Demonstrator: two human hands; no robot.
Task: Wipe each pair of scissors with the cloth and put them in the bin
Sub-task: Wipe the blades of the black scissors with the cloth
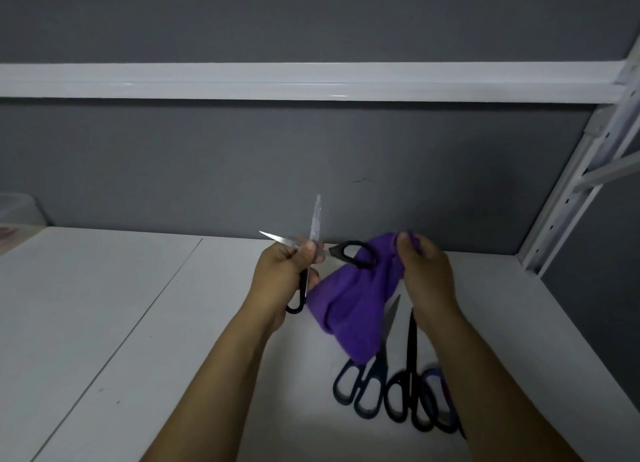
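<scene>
White table [104,288], diagonal seam [144,316] on its left part. Grey wall [242,170] behind table, white rail [277,80] above, slotted upright [568,198] at table's right end.

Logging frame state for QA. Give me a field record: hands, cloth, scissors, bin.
left hand: grips open scissors near the pivot, blades spread
right hand: holds purple cloth, bunched
table: blue-handled scissors, black scissors, third pair partly hidden by the right forearm
bin: translucent, far left edge, contents cannot be told
</scene>
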